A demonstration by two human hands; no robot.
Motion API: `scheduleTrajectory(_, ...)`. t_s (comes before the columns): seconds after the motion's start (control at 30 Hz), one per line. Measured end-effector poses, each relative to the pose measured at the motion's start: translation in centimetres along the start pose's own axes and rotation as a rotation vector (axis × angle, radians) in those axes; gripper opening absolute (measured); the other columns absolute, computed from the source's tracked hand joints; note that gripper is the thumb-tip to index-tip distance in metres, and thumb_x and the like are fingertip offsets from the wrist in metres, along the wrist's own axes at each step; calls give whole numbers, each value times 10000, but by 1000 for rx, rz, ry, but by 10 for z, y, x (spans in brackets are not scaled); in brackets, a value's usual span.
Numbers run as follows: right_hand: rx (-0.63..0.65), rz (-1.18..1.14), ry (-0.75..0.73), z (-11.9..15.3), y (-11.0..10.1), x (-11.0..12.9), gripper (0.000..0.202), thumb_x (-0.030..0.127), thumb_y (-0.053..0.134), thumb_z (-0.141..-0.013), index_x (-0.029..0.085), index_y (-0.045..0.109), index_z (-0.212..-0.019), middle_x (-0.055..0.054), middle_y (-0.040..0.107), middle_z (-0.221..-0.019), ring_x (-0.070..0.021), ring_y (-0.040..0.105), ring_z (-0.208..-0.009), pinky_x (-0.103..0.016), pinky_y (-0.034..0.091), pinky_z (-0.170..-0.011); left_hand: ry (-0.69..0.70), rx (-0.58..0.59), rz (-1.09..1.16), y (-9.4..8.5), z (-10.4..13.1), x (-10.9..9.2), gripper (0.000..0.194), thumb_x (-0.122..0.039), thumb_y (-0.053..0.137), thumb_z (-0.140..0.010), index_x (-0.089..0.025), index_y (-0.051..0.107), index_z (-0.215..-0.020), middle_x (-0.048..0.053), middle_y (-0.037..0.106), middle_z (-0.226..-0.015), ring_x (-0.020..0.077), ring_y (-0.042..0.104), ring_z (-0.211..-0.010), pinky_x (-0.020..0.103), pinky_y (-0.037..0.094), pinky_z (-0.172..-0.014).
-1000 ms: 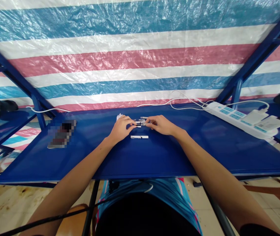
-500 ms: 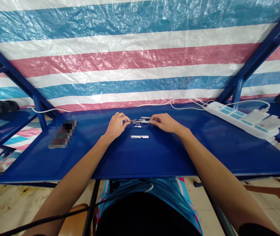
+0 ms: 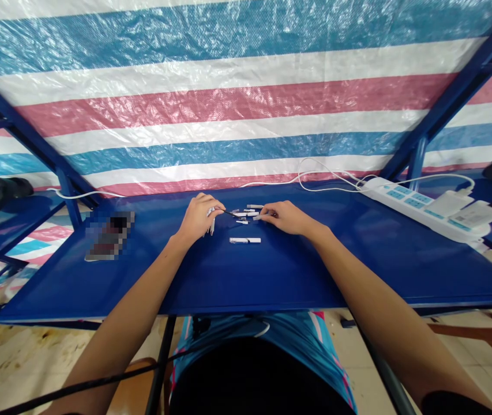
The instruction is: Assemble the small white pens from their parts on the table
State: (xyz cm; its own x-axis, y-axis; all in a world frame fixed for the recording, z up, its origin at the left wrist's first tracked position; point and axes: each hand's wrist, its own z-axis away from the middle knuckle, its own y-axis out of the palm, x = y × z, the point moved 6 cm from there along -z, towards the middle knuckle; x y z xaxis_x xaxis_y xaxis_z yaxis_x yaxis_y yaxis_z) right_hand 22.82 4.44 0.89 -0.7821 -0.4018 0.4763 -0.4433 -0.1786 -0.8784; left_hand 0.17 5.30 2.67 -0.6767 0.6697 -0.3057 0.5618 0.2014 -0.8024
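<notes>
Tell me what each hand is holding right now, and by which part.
The left hand grips a bunch of small white sticks in its fingers and pinches a thin dark rod by its end. The right hand pinches a small white piece at one end.

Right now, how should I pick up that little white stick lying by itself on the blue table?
Probably pinch the white stick around its middle, coming straight down from above. It lies flat and sideways on the blue table, apart from the other pieces, so both long sides are free for fingertips.
</notes>
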Motion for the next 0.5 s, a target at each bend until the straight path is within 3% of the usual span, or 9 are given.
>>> scheduleTrajectory(0.5, -14, -13, -35, -1, 2, -3, 246, 371, 573, -984, 228, 772, -1004, -49, 732, -799, -203, 645, -728, -289, 423, -696, 6, -70, 16, -12, 1, 0, 182, -283, 629, -972, -246, 802, -932, 59, 737, -921, 248, 652, -931, 443, 538, -907)
